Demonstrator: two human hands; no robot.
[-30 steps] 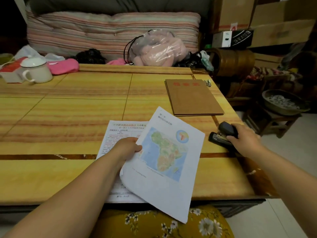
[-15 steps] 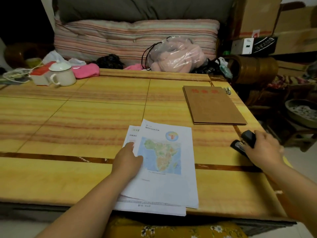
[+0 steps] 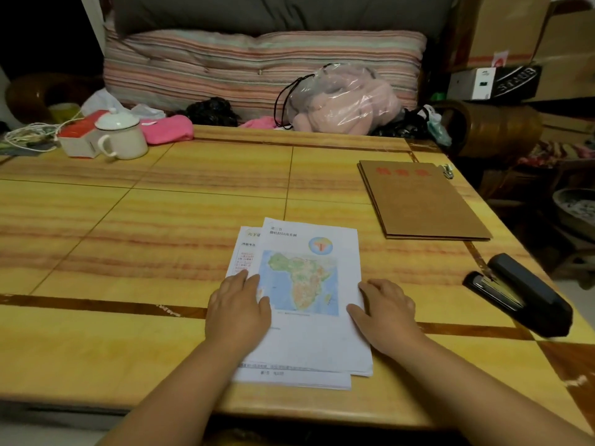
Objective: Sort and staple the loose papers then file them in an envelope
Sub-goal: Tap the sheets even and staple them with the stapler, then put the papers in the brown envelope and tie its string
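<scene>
The papers (image 3: 309,304) lay flat near the front edge of the bench (image 3: 161,220), the map sheet on top and skewed against the printed sheet beneath, whose left and bottom margins stuck out. The left hand (image 3: 238,307) rested on the left side of the stack, fingers fairly straight and flat, gripping nothing. The right hand (image 3: 386,313) sat at the stack's right edge, fingers loosely bent against the paper, also holding nothing. The stapler (image 3: 521,294) lay free on the bench to the right, well apart from the right hand, and the brown envelope (image 3: 421,201) lay closed at the far right.

The step in hand looked like squaring the sheets. To do it well, both hands should press inward from the sides until the edges match, then the stack should be tapped on its top edge so the corners line up. Only once one corner is flush should the stapler come in, or the staple would fix the skew.
</scene>
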